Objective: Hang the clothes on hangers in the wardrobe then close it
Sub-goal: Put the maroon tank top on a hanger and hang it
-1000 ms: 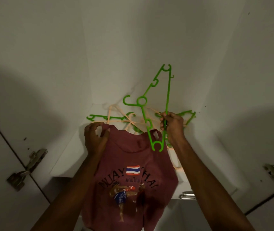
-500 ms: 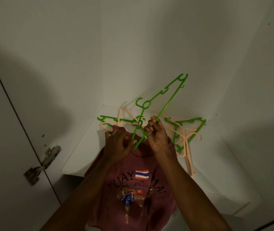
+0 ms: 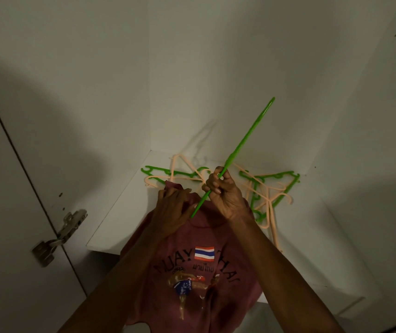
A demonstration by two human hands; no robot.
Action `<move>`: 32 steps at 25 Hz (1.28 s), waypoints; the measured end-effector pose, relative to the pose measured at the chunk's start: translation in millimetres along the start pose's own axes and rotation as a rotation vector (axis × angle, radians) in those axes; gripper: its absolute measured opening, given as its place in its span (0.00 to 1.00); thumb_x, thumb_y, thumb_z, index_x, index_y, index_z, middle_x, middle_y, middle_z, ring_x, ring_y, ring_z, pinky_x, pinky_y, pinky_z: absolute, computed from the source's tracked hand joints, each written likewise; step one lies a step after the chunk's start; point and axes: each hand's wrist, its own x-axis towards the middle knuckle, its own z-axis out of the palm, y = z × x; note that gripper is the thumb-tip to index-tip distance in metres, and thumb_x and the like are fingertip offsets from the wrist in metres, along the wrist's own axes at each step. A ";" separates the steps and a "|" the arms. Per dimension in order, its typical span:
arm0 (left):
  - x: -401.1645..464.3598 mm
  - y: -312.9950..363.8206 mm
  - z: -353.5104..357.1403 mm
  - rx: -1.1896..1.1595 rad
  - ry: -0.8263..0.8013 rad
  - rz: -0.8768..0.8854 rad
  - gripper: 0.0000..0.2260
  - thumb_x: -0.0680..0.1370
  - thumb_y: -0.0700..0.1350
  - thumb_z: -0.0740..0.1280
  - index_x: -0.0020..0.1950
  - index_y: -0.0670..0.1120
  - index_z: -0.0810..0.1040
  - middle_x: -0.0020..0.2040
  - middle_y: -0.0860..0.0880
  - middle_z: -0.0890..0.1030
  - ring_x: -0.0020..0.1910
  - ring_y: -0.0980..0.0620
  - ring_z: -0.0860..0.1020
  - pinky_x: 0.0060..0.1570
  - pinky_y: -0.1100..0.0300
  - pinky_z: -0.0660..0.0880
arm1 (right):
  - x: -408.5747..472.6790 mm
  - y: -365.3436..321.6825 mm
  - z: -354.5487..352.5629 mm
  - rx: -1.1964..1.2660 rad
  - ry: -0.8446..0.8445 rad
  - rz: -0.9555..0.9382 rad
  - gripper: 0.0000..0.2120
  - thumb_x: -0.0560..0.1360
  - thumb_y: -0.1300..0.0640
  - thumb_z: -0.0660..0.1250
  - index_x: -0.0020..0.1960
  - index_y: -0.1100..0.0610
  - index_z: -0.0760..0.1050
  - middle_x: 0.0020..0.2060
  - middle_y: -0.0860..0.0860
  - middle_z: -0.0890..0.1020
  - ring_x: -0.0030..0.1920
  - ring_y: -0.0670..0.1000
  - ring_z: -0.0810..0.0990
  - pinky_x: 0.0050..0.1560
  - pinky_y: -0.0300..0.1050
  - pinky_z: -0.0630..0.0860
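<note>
We have the maroon Muay Thai shirt [image 3: 199,272] draped over the front edge of the wardrobe shelf [image 3: 110,234], its collar bunched in our left hand [image 3: 175,212], fingers curled into the fabric. Our right hand [image 3: 223,195] pinches the green hanger [image 3: 242,145] partway along, edge-on to us, its lower tip at the neck opening. To do this step well we should spread the collar wider, slide that tip inside along one shoulder, then tilt the other arm in without stretching the neck. The tip may already be inside; the dim light hides it. Behind, toward the shelf's back edge, a tangle of spare green and peach hangers [image 3: 264,191] could snag ours. A door hinge [image 3: 69,227] sits left.
</note>
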 end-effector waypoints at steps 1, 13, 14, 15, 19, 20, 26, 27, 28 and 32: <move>-0.1 -0.7 -0.1 0.004 -0.005 -0.007 0.26 0.82 0.64 0.55 0.68 0.47 0.77 0.57 0.49 0.83 0.58 0.47 0.77 0.55 0.48 0.68 | -1.1 1.4 -7.4 -0.022 0.085 0.019 0.13 0.79 0.68 0.55 0.60 0.60 0.70 0.36 0.55 0.71 0.31 0.47 0.74 0.49 0.47 0.69; 4.2 -6.2 -5.5 -0.284 0.136 -0.104 0.22 0.81 0.61 0.59 0.48 0.46 0.84 0.45 0.50 0.83 0.49 0.49 0.77 0.47 0.52 0.69 | -9.8 -2.0 64.4 -0.128 -0.491 0.097 0.02 0.73 0.66 0.68 0.46 0.62 0.77 0.28 0.51 0.67 0.29 0.47 0.65 0.42 0.48 0.69; 4.5 -3.7 -7.1 -0.294 0.154 -0.103 0.25 0.82 0.63 0.56 0.47 0.45 0.82 0.43 0.50 0.83 0.47 0.50 0.77 0.46 0.52 0.70 | -7.8 1.4 61.0 -0.123 -0.493 0.104 0.02 0.73 0.66 0.69 0.45 0.63 0.77 0.29 0.52 0.69 0.30 0.47 0.66 0.43 0.49 0.69; 4.4 -2.2 -8.0 -0.305 0.177 -0.109 0.26 0.83 0.63 0.54 0.48 0.44 0.81 0.42 0.50 0.82 0.44 0.51 0.77 0.44 0.53 0.71 | -8.3 2.9 60.1 -0.124 -0.477 0.104 0.03 0.72 0.66 0.70 0.45 0.63 0.78 0.29 0.52 0.70 0.30 0.47 0.68 0.44 0.50 0.69; 2.9 -6.5 -11.0 -0.432 0.258 -0.305 0.16 0.86 0.55 0.55 0.56 0.45 0.76 0.35 0.54 0.79 0.33 0.55 0.79 0.32 0.54 0.75 | -4.4 -25.7 52.5 -0.271 -0.275 0.030 0.12 0.66 0.61 0.77 0.48 0.63 0.82 0.34 0.54 0.78 0.34 0.49 0.75 0.47 0.49 0.74; 2.3 -8.5 -11.0 -0.472 0.275 -0.346 0.13 0.86 0.53 0.56 0.57 0.46 0.76 0.36 0.54 0.79 0.33 0.55 0.79 0.32 0.54 0.75 | -1.7 -42.6 47.9 -0.294 -0.206 -0.012 0.16 0.64 0.59 0.79 0.50 0.63 0.82 0.35 0.54 0.78 0.35 0.50 0.75 0.45 0.48 0.75; -1.1 -11.7 -13.6 -0.522 0.312 -0.337 0.12 0.85 0.51 0.60 0.60 0.47 0.79 0.43 0.53 0.82 0.39 0.56 0.81 0.37 0.60 0.76 | -13.1 -165.1 -0.4 -0.108 0.364 -0.277 0.11 0.71 0.59 0.71 0.54 0.57 0.80 0.46 0.55 0.83 0.45 0.54 0.81 0.44 0.45 0.78; -1.6 -12.2 -13.6 -0.514 0.325 -0.344 0.13 0.85 0.53 0.60 0.60 0.47 0.79 0.45 0.53 0.84 0.42 0.55 0.82 0.39 0.59 0.77 | -19.3 -180.5 -8.0 -0.192 0.369 -0.306 0.11 0.75 0.59 0.68 0.57 0.57 0.79 0.49 0.55 0.83 0.47 0.54 0.83 0.46 0.46 0.79; -1.4 -12.0 -14.5 -0.501 0.335 -0.345 0.15 0.85 0.54 0.60 0.61 0.47 0.80 0.48 0.52 0.85 0.44 0.55 0.83 0.41 0.59 0.77 | -25.4 -192.6 -11.8 -0.330 0.341 -0.320 0.11 0.77 0.60 0.67 0.59 0.57 0.79 0.51 0.55 0.84 0.48 0.54 0.84 0.47 0.46 0.80; -1.3 -7.7 -19.7 -0.515 0.352 -0.334 0.16 0.83 0.58 0.62 0.59 0.49 0.83 0.49 0.57 0.85 0.47 0.60 0.82 0.44 0.61 0.78 | -42.2 -215.4 -9.3 -1.061 0.266 -0.251 0.11 0.74 0.63 0.72 0.57 0.58 0.84 0.51 0.59 0.87 0.46 0.58 0.86 0.45 0.44 0.78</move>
